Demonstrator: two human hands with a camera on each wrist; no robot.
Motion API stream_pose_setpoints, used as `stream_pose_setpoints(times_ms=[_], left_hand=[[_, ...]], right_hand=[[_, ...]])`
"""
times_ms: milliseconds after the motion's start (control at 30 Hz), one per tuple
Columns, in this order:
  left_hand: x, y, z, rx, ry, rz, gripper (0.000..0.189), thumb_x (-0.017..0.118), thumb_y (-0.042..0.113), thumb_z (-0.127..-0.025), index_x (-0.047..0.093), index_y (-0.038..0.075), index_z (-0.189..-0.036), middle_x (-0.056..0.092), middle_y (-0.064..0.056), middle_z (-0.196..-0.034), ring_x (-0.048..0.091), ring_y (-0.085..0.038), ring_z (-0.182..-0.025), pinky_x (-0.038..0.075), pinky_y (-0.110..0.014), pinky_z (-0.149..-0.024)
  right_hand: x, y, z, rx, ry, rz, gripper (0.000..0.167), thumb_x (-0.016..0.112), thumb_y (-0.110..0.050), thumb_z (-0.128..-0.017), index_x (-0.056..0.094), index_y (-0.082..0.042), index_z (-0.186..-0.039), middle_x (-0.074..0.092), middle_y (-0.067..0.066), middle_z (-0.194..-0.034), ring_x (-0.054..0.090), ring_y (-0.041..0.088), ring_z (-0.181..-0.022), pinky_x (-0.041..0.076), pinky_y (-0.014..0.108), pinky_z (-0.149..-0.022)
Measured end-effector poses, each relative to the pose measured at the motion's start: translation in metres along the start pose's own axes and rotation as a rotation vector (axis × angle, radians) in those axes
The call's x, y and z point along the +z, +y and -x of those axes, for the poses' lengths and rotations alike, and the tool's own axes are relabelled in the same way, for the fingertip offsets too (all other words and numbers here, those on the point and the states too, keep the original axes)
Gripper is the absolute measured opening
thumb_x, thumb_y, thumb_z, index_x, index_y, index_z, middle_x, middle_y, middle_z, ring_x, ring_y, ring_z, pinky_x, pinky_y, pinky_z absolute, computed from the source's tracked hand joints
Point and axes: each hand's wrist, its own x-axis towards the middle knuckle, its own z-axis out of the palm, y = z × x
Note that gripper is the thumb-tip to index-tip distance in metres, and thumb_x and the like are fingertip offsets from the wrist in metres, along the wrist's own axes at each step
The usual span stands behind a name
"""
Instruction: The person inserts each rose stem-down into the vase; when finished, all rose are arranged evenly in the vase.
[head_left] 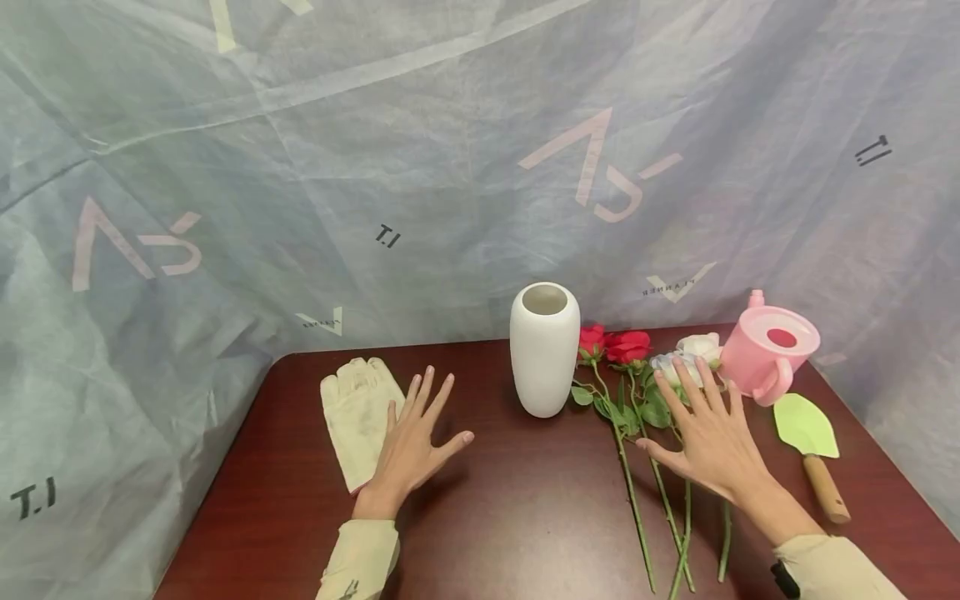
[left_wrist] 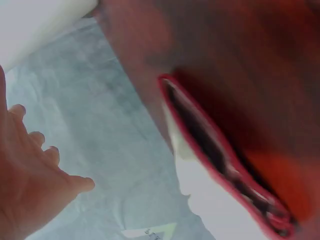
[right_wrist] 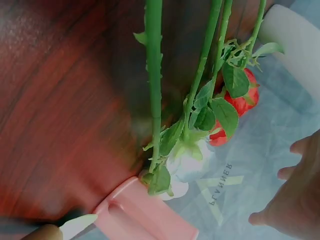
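Observation:
My left hand (head_left: 411, 444) hovers with fingers spread beside a pair of off-white work gloves (head_left: 358, 414). In the left wrist view the red-edged glove cuff (left_wrist: 220, 172) lies apart from that hand. Fingers splayed, my right hand (head_left: 708, 437) is above the long-stemmed roses and holds nothing. Two red roses (head_left: 628, 347) and some pale ones, a white rose (head_left: 701, 345) among them, lie with green stems (head_left: 633, 508) pointing toward me. Between the hands, further back, stands a white vase (head_left: 545, 358), upright with its mouth showing. My right hand partly hides the pale roses and stems.
At the back right is a pink watering can (head_left: 767, 354). In front of it lies a trowel (head_left: 810, 429) with a light green blade and wooden handle. The dark red-brown table (head_left: 517, 517) meets a grey printed cloth (head_left: 450, 167) along its back and sides.

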Motion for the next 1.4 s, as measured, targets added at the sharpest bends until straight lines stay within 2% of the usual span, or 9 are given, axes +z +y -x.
stream_pose_setpoints(times_ms=[233,433,600,733,1033,1133,1233,1333,1400], left_hand=[[-0.001,0.023,-0.029,0.020,-0.030,0.123,0.090,0.053,0.068,-0.081,0.002,0.038,-0.148,-0.002,0.009,-0.154,-0.004,-0.011,-0.139,0.007,-0.059,-0.106],[-0.003,0.038,-0.053,0.046,-0.034,0.214,0.094,0.052,0.070,-0.079,0.005,0.031,-0.150,-0.001,0.006,-0.155,-0.002,-0.011,-0.139,0.011,-0.052,-0.108],[-0.006,0.050,-0.065,0.005,-0.077,0.364,0.096,0.060,0.067,-0.076,0.001,0.041,-0.147,-0.004,0.015,-0.153,0.015,-0.015,-0.138,0.026,-0.049,-0.105],[-0.008,0.060,-0.074,-0.009,-0.069,0.467,0.099,0.064,0.065,-0.075,0.002,0.040,-0.147,-0.002,0.015,-0.153,0.014,-0.013,-0.138,0.028,-0.048,-0.104],[-0.013,0.085,-0.101,-0.034,0.033,0.620,0.107,0.072,0.059,-0.070,0.009,0.029,-0.150,0.016,0.003,-0.153,0.021,-0.014,-0.136,0.028,-0.048,-0.104],[-0.014,0.091,-0.107,-0.038,0.052,0.673,0.107,0.075,0.056,-0.068,0.010,0.031,-0.150,0.020,0.003,-0.151,0.030,-0.016,-0.133,0.032,-0.049,-0.101],[-0.011,0.094,-0.112,-0.034,0.075,0.725,0.107,0.079,0.050,-0.068,0.012,0.030,-0.150,0.025,0.000,-0.150,0.037,-0.016,-0.129,0.038,-0.047,-0.097],[-0.006,0.098,-0.115,-0.033,0.093,0.756,0.105,0.080,0.045,-0.068,0.017,0.028,-0.149,0.033,0.002,-0.146,0.042,-0.014,-0.125,0.042,-0.042,-0.093],[-0.003,0.100,-0.116,-0.024,0.111,0.766,0.103,0.081,0.044,-0.067,0.020,0.027,-0.149,0.040,0.002,-0.141,0.046,-0.013,-0.120,0.043,-0.039,-0.091]], right_hand=[[-0.005,0.011,0.010,0.095,0.004,-0.113,0.091,0.066,-0.056,-0.073,0.037,-0.002,-0.141,0.023,0.020,-0.148,0.005,0.033,-0.139,0.011,0.062,-0.103],[-0.008,0.023,0.026,0.198,0.019,-0.279,0.091,0.071,-0.040,-0.078,0.025,-0.002,-0.147,0.021,0.024,-0.148,0.014,0.036,-0.137,0.009,0.048,-0.110],[-0.009,0.030,0.041,0.313,-0.029,-0.342,0.091,0.069,-0.034,-0.082,0.016,-0.001,-0.148,0.022,0.031,-0.144,0.018,0.044,-0.133,0.011,0.055,-0.107],[-0.010,0.035,0.045,0.366,-0.068,-0.363,0.089,0.065,-0.033,-0.086,0.013,0.003,-0.147,0.024,0.037,-0.139,0.021,0.051,-0.129,0.014,0.061,-0.103],[-0.014,0.043,0.045,0.649,-0.331,-0.575,0.079,0.039,-0.046,-0.097,0.005,0.008,-0.145,0.020,0.040,-0.139,0.026,0.058,-0.121,0.028,0.067,-0.088],[-0.010,0.045,0.045,0.702,-0.347,-0.696,0.074,0.034,-0.041,-0.100,0.008,0.015,-0.141,0.025,0.042,-0.135,0.040,0.048,-0.118,0.039,0.056,-0.088],[-0.003,0.049,0.045,0.709,-0.328,-0.881,0.062,0.031,-0.024,-0.103,0.009,0.023,-0.136,0.027,0.046,-0.131,0.057,0.021,-0.104,0.050,0.035,-0.081],[0.003,0.054,0.046,0.737,-0.329,-1.079,0.052,0.025,-0.011,-0.102,0.007,0.026,-0.133,0.032,0.045,-0.125,0.057,-0.001,-0.088,0.050,0.023,-0.074],[0.005,0.058,0.048,0.772,-0.331,-1.176,0.051,0.026,-0.008,-0.102,0.004,0.026,-0.134,0.047,0.033,-0.118,0.058,-0.002,-0.086,0.051,0.023,-0.074]])
